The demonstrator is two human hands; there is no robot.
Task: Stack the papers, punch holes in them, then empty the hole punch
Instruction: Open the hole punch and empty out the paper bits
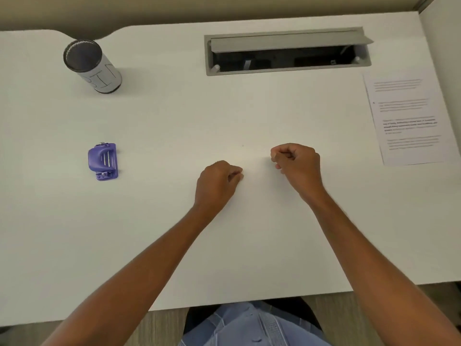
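The purple hole punch (pixel 102 161) lies flat on the white worktop (pixel 174 116), well apart from both hands, which are to its right. The left hand (pixel 217 182) is nearer the hole punch and the right hand (pixel 296 163) is just past it. Both are curled into fists and grip nothing. The printed papers (pixel 409 121) lie far right of the hole punch, beyond the right hand. Behind the hole punch stands a cup (pixel 93 67) lettered BIN. Back and right of the hole punch sits a grey cable hatch (pixel 287 51), lid raised.
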